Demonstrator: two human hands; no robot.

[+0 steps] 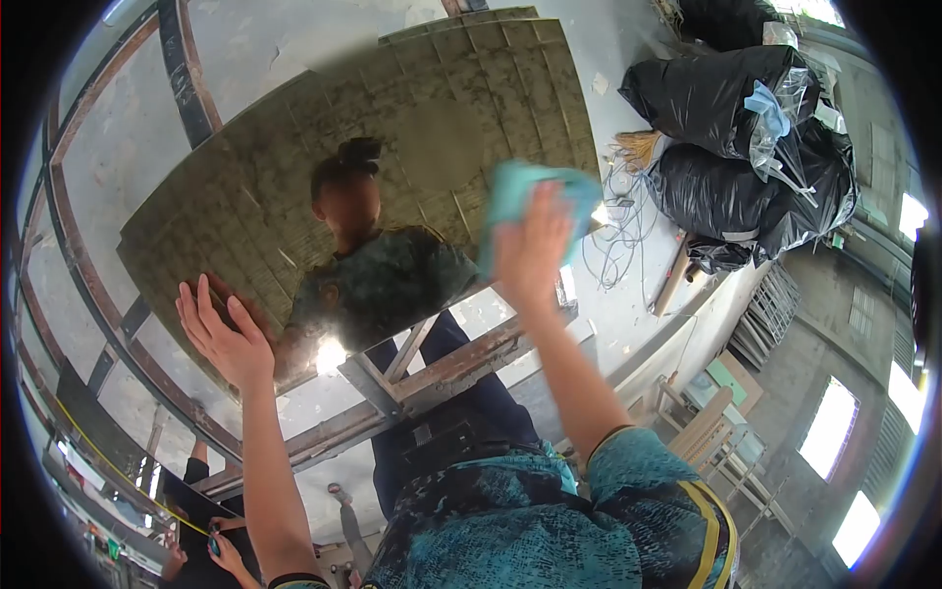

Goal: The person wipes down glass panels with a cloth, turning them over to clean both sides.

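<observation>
- metal frame (473, 360) under the glossy panel (245, 211), showing at its near edge;
- left hand (231, 344) spread wide, palm down at the panel's left;
- right hand (535, 250) flat over a teal cloth (512, 187) at the panel's right;
- black bags (711, 103) beyond the panel's right edge.

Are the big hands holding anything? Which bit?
The right hand lies over the middle of a teal cloth; blur hides whether it's gripped. The left hand lies open on the shiny panel, holding nothing.
</observation>
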